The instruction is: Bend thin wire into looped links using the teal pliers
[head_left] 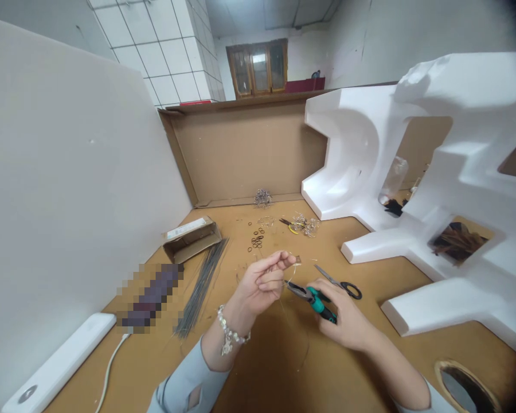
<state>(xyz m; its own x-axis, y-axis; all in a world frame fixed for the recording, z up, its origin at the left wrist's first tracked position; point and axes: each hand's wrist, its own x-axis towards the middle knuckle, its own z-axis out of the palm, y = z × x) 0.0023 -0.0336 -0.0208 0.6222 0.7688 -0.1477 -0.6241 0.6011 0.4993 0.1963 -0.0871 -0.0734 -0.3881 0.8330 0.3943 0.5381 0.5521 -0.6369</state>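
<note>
My left hand [264, 282] is pinched shut on a thin wire with a small brown piece [297, 260] at its tip, held just above the wooden table [284, 355]. My right hand [344, 318] is wrapped around teal-handled pliers [312, 296], whose dark jaws point left toward the wire near my left fingers. A beaded bracelet [229, 335] sits on my left wrist. Black-handled scissors [339, 284] lie on the table just beyond my right hand.
A bundle of thin metal rods [204, 281] lies left of my hands beside a small open cardboard box [192, 237]. Small dark rings [257, 238], yellow-handled pliers [290, 225] and wire scraps lie further back. White foam blocks [413, 189] stand at right, a white panel [69, 189] at left.
</note>
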